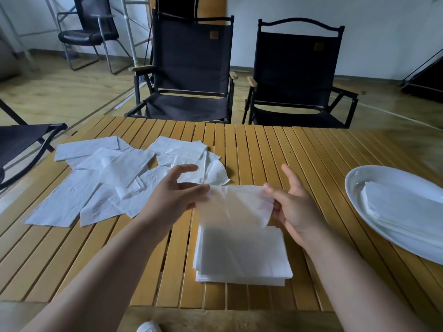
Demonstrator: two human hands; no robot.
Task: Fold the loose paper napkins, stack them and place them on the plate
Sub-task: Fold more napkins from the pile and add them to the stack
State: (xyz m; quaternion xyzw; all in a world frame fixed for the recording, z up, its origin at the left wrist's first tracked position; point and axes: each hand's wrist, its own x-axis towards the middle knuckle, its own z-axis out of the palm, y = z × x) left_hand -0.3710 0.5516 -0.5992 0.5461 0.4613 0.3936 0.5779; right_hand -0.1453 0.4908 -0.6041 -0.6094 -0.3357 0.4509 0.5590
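Loose napkins (115, 180) left, folded stack (242, 255) centre, plate (359, 188) right, on table (299, 149)

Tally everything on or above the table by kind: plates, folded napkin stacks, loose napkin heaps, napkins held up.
Plate: 1
Folded napkin stacks: 2, one on the table, one on the plate
Loose napkin heap: 1
Held napkin: 1
Total: 5

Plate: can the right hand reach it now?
Probably yes: the plate sits right of the right hand with only bare table between, though that hand is pinching a napkin shared with the left hand.
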